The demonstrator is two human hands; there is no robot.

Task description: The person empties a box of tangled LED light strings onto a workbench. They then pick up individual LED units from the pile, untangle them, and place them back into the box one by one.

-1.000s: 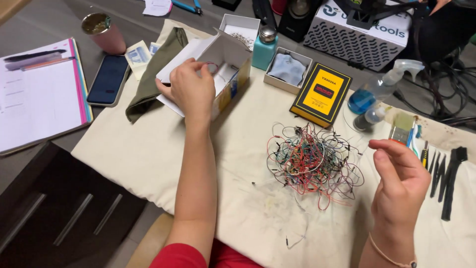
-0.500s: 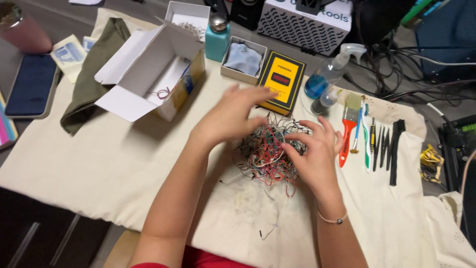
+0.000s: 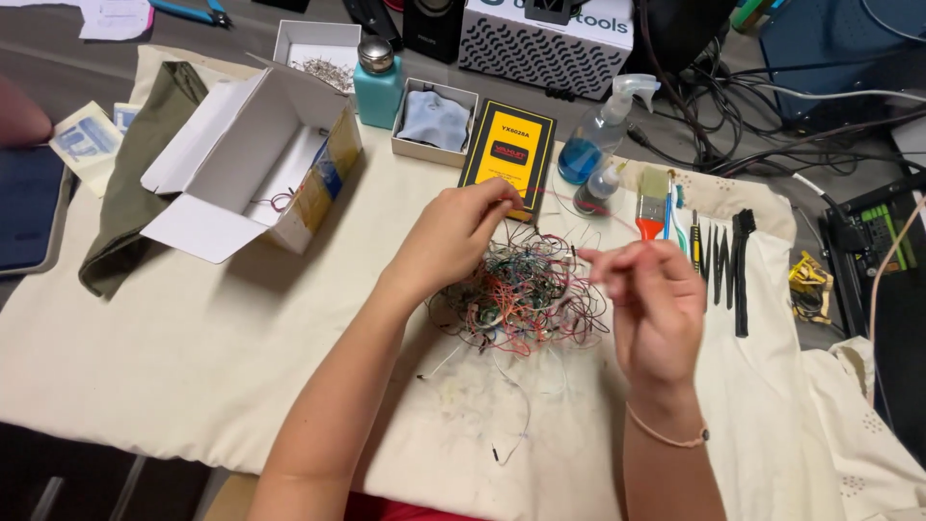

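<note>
Head view, thin pink wire (image 3: 588,205) barely visible, pinched between both hands' fingers (image 3: 503,198).

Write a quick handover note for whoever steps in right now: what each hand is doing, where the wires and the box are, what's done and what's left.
Left hand: fingers pinched on one end of a thin red wire, above the tangle.
Right hand: pinches the other end, raised to the right of the tangle.
Tangle of wires: on the cream cloth, between the hands.
Open white box: upper left on the cloth, with at least one small wire loop inside.
Done: one wire drawn nearly free, little in the box.
Left: most of the tangle is unsorted.
</note>
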